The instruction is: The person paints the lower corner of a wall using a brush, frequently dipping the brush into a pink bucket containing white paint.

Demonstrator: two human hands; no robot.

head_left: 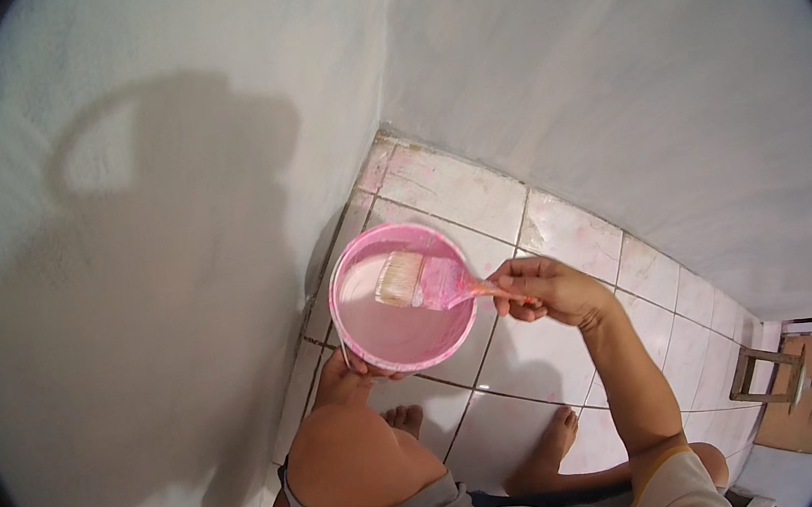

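Left hand (pixel 345 376) closed under rim of pink paint pail (pixel 401 299), holding it level above tiled floor (pixel 480 195) | right hand (pixel 545 290) pinched shut on paintbrush (pixel 424 281) handle, bristles laid over the paint | white walls (pixel 604 61) close by, corner.

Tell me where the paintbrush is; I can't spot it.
The paintbrush is mid-frame in the head view, held by the right hand, bristles over the pink bucket.

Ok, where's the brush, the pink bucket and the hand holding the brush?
brush (pixel 407 279), head view, on the bristles
bucket (pixel 349 278), head view, on the left rim
right hand (pixel 542 290), head view, on the back of the hand
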